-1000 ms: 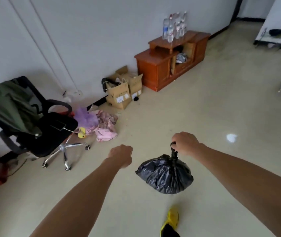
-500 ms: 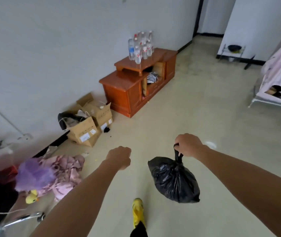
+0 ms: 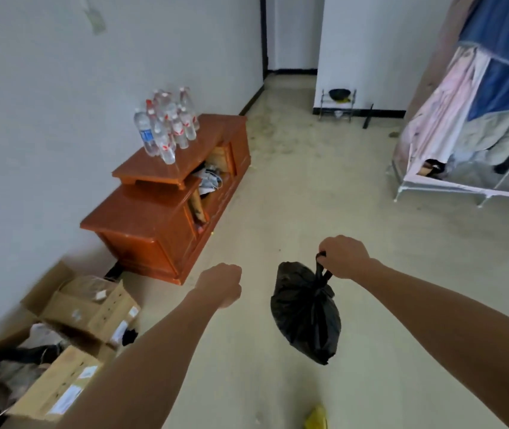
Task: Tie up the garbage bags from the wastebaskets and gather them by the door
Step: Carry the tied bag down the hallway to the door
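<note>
Slipper (image 3: 316, 418) toe, yellow, showed at the bottom edge of the floor (image 3: 293, 196), smaller and further right than half a second before. Above it the right hand (image 3: 344, 257) was clenched around the knotted neck of the black garbage bag (image 3: 305, 311), which hung clear of the floor, tied shut and swung a little to the left of the fist. The left hand (image 3: 220, 284) was curled into a loose fist with nothing in it, held out beside the bag but not touching it.

The view had turned right and moved forward since the earlier frame: the purple and pink heap of cloth and the chair base had left the picture, and the cardboard boxes (image 3: 70, 342) had come down to the lower left corner. They stood open against the wall, with dark cloth in the nearest one and white stickers on their sides, the print too blurred to read.

Further on, the low wooden cabinet (image 3: 154, 224) sat much nearer than before, papers and cloth spilling from its open middle. Clear water bottles (image 3: 166, 128) stood bunched on its raised top; most had red-marked labels and one a blue label, none legible.

On the right a cloth wardrobe (image 3: 476, 125) with blue and pink covers had come further into view. Beyond, a small metal rack (image 3: 338, 103) stood against the far wall beside a dark-edged doorway (image 3: 290, 35).
</note>
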`<action>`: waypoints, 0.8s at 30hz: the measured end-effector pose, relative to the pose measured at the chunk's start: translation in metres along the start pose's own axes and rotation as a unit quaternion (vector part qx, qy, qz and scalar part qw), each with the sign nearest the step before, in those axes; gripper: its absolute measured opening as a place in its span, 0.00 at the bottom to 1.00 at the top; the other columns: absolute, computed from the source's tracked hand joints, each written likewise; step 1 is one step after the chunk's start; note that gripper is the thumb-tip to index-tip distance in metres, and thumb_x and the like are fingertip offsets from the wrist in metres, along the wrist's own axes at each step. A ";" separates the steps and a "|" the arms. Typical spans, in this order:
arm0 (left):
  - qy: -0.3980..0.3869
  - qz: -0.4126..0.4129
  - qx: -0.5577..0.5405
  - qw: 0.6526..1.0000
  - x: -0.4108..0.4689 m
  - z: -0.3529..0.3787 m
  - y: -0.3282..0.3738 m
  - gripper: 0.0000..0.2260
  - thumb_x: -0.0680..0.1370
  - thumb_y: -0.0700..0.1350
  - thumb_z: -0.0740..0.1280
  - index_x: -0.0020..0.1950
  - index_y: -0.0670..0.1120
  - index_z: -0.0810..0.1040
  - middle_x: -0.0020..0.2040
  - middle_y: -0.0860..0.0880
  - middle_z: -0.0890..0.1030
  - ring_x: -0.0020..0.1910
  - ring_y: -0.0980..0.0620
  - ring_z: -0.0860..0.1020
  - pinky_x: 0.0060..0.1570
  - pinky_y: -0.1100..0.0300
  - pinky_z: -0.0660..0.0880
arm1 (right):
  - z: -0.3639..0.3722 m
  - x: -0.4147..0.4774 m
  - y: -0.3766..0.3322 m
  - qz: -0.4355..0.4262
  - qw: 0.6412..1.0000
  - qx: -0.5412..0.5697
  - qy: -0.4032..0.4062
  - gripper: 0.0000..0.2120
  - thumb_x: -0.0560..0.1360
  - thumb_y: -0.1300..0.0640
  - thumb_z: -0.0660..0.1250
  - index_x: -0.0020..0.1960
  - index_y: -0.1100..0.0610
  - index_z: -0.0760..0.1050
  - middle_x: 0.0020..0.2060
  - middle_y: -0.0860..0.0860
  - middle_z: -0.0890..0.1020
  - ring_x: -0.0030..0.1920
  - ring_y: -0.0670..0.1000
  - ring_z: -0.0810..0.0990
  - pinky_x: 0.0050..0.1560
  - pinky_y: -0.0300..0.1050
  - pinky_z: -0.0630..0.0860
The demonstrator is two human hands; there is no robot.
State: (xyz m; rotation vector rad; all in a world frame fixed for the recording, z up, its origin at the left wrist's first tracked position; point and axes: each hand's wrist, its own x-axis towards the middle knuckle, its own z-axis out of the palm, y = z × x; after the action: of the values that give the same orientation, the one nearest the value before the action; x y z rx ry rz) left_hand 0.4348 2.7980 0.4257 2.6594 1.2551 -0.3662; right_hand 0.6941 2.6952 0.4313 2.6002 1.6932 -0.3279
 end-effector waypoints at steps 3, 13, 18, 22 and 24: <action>-0.009 0.010 0.009 1.000 0.109 -0.021 -0.007 0.12 0.78 0.43 0.58 0.59 0.47 0.74 0.56 0.46 0.78 0.53 0.45 0.78 0.52 0.54 0.75 | -0.011 0.105 0.020 0.007 1.000 0.008 0.005 0.10 0.76 0.53 0.61 0.45 0.55 0.79 0.40 0.52 0.80 0.41 0.55 0.80 0.38 0.43 0.71; -0.028 -0.009 -0.011 1.000 0.429 -0.119 -0.019 0.10 0.78 0.44 0.59 0.57 0.46 0.75 0.56 0.45 0.78 0.54 0.44 0.78 0.52 0.54 0.75 | -0.074 0.416 0.094 -0.006 1.000 0.008 -0.011 0.10 0.74 0.55 0.61 0.45 0.58 0.80 0.38 0.53 0.79 0.41 0.56 0.81 0.39 0.45 0.73; -0.019 0.003 -0.004 1.000 0.554 -0.163 -0.023 0.11 0.77 0.44 0.59 0.57 0.46 0.75 0.56 0.46 0.78 0.54 0.45 0.77 0.51 0.53 0.75 | -0.112 0.543 0.121 -0.006 1.000 -0.006 -0.023 0.10 0.75 0.55 0.61 0.43 0.58 0.79 0.38 0.53 0.80 0.41 0.56 0.81 0.39 0.44 0.75; -0.019 0.021 0.016 0.999 0.692 -0.191 -0.041 0.10 0.77 0.44 0.60 0.56 0.45 0.75 0.56 0.45 0.78 0.55 0.44 0.77 0.49 0.53 0.73 | -0.128 0.672 0.147 -0.001 1.000 -0.018 -0.012 0.10 0.76 0.54 0.61 0.39 0.56 0.76 0.33 0.50 0.76 0.37 0.54 0.79 0.33 0.42 0.69; -0.021 0.029 0.016 0.999 0.758 -0.199 -0.048 0.09 0.77 0.44 0.60 0.55 0.44 0.75 0.56 0.44 0.78 0.55 0.44 0.77 0.47 0.53 0.72 | -0.130 0.733 0.162 0.014 1.000 -0.017 -0.016 0.10 0.76 0.54 0.61 0.40 0.56 0.76 0.32 0.50 0.74 0.37 0.55 0.78 0.33 0.42 0.68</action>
State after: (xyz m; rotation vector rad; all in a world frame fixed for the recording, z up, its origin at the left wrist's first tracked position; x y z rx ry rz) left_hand 0.8920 3.4354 0.3888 2.6935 1.1659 -0.4359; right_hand 1.1474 3.3067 0.4061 2.5780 1.6346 -0.3354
